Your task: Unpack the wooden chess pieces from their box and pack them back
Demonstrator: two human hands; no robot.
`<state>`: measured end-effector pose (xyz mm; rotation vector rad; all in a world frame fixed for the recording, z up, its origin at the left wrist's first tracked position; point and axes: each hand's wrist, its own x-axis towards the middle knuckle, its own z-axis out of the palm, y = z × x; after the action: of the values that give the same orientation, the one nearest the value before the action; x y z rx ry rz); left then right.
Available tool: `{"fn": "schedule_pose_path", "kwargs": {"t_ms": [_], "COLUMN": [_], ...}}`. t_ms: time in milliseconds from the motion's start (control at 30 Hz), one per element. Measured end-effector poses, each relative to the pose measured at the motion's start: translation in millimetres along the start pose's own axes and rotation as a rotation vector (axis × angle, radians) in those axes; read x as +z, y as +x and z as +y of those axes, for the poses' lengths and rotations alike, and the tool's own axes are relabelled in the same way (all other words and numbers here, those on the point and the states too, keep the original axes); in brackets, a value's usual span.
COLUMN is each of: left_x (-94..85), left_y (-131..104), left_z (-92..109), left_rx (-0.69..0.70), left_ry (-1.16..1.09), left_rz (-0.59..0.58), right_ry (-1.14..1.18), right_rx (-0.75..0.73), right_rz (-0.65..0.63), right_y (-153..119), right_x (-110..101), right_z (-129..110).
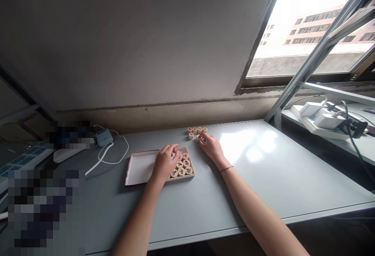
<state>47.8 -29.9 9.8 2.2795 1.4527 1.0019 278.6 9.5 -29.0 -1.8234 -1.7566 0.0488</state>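
- Two bare hands worked over a grey desk (205, 209); the right hand (211, 147) reached further out, its fingers bent in around a pale round disc (198, 136).
- Those fingertips met the disc, though they hid most of it, so whether the pinch was firm could not be told.
- Good handling there probably called for a light hold on the disc's rim, and a straight lift, so that its close neighbours were not nudged.
- Those neighbours were a row of four discs (199, 129) just behind the fingers and a single disc (191, 135) just to their left.
- The left hand (165, 163) was loosely curled over the tray (183, 178) of an open box, thumb a little apart from the fingers; whether it pinched anything was unclear.
- A gentle touch seemed best there, as the lettered discs (181, 171) in the tray lay snugly side by side.
- These discs were beneath and to the right of the left hand; the box's lid (140, 166) lay flat on its other side.
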Motion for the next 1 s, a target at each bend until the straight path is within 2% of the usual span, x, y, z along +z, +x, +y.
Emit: {"fn": "schedule_pose_path", "kwargs": {"t_ms": [300, 667, 867, 1000], "left_x": [0.9, 5.4, 5.5, 6.7], "left_y": [1, -2, -2, -2], "left_z": [0, 1, 3, 2], "left_rx": [-0.029, -0.084, -0.108, -0.109], "left_ry": [0.03, 0.091, 0.131, 0.129], "left_rz": [-0.022, -0.093, -0.14, -0.131], "right_ry": [0.01, 0.05, 0.064, 0.074], "right_rx": [-0.017, -0.012, 0.006, 0.005], "right_rz": [0.071, 0.037, 0.055, 0.068], "right_y": [9, 12, 13, 14], "right_x": [16, 17, 20, 22], "right_z": [5, 7, 8, 10]}}
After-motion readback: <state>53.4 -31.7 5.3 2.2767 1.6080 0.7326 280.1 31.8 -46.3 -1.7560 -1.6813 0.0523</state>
